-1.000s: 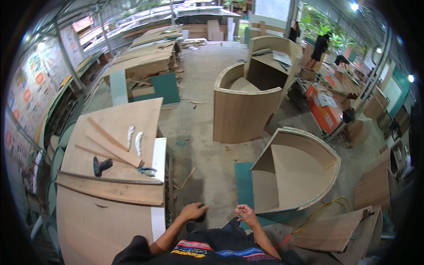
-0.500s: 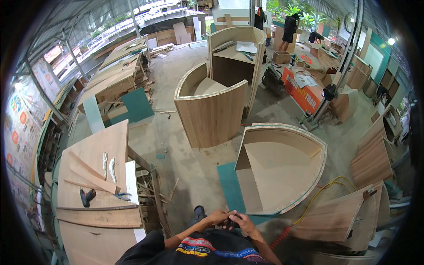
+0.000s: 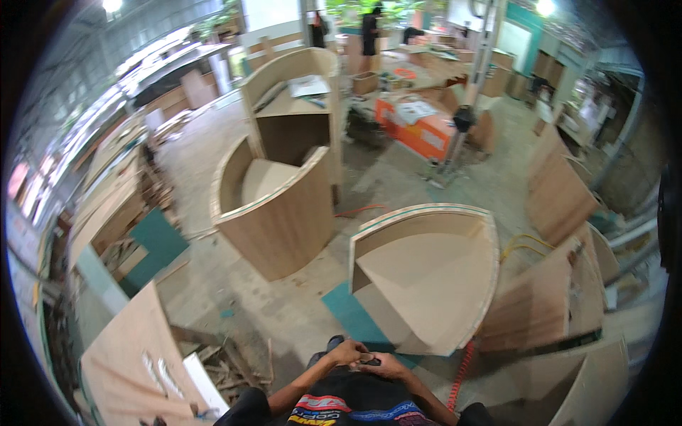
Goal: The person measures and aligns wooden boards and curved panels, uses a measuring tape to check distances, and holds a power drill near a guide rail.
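Close together in front of my black shirt, my left hand and my right hand both have curled fingers. Between them is a small dark item with a tan part; blur and the fingers hide its kind. Just ahead, a fan-shaped wooden cabinet lies with its open side up, showing pale inner panels. Part of it rests over a teal sheet on the floor. Neither hand touches the cabinet.
Further ahead stand a curved wooden cabinet and a taller one behind it. A workbench is at the left. Curved panels lean at the right, near a red coiled hose. A person stands far off.
The view has swung to the right, so the cabinets and workbench sit further left. My hands stay together at the shirt, and a tan part now shows between the fingers.
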Demonstrator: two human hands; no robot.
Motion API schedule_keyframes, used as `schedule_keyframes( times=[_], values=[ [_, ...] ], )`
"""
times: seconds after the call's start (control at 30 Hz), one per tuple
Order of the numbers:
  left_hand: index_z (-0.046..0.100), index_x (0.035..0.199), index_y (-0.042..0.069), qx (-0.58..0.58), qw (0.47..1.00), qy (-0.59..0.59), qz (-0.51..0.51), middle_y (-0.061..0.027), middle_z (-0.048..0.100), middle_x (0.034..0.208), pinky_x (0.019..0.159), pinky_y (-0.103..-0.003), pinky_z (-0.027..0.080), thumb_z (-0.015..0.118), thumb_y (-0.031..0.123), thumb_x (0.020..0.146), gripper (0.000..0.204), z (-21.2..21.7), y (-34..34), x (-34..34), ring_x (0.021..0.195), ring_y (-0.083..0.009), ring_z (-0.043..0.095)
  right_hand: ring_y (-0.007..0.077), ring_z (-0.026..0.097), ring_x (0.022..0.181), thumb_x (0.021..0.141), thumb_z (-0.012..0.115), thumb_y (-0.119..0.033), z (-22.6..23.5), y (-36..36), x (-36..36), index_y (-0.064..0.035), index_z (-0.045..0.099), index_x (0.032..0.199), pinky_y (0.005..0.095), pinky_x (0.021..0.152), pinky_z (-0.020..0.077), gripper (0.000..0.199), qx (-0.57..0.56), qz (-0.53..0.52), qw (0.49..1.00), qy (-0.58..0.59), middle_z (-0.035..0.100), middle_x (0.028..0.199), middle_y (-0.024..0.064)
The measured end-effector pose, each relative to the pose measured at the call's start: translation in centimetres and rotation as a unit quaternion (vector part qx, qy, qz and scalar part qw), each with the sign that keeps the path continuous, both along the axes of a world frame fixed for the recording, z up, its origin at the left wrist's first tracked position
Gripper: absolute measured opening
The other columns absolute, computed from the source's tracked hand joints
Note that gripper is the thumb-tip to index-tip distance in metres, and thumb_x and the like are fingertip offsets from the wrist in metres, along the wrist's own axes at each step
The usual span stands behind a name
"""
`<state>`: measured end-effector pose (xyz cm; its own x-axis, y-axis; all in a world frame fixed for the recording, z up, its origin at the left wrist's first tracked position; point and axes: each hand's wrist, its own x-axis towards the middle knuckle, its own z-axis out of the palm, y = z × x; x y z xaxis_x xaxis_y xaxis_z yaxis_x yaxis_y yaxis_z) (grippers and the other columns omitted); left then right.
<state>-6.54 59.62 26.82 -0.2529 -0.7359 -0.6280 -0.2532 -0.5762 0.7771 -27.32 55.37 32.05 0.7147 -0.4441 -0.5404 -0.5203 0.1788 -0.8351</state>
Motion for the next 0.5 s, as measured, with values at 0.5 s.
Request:
schedule_keyframes(
  times=[0.5],
  values=[
    [0.064, 0.084, 0.001, -0.056, 0.982, -0.175, 0.035, -0.0131, 0.068, 0.076, 0.067, -0.040, 0.054, 0.080, 0.047, 0.078, 0.049, -2.4, -11.0, 2.7, 0.073, -0.0233, 0.067, 0.0135, 0.058, 0.102, 0.096, 0.066, -0.040, -0.3, 2.1, -4.6, -0.0047, 0.058, 0.138, 0.0264, 0.094, 0.0446, 0.055, 0.007, -0.230, 0.972, 0.040, 0.068, 0.112, 0.0027]
  ],
)
